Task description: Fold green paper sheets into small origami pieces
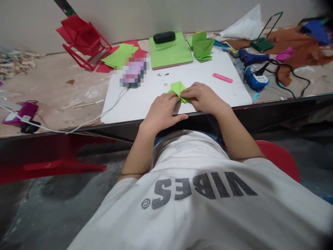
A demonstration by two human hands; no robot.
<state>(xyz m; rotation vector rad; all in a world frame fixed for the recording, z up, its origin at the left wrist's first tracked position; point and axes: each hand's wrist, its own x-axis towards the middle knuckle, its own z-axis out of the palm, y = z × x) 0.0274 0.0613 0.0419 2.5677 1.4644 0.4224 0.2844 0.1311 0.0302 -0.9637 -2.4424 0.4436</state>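
Observation:
A small piece of folded green paper (178, 87) lies on the white board (125, 107) near the table's front edge. My left hand (163, 109) presses its fingertips on the paper's left side, thumb stretched out toward me. From the right, my right hand (201, 97) pinches the paper's other side with its fingers close together. Parts of the paper's lower edge are hidden under my fingers. Beyond it stand a green stack of paper (171, 55) with a black case (164, 37) on top and a folded green paper shape (203, 47). A pink cutter (222, 77) lies to the right.
A phone (134, 73), blurred out, lies at the left with a white cable (114, 100). Further left stands a small red folded chair model (84, 43). At the right are a blue glue gun (252, 57), a blue power socket (256, 79) with a black cord, and brown scraps (288, 45).

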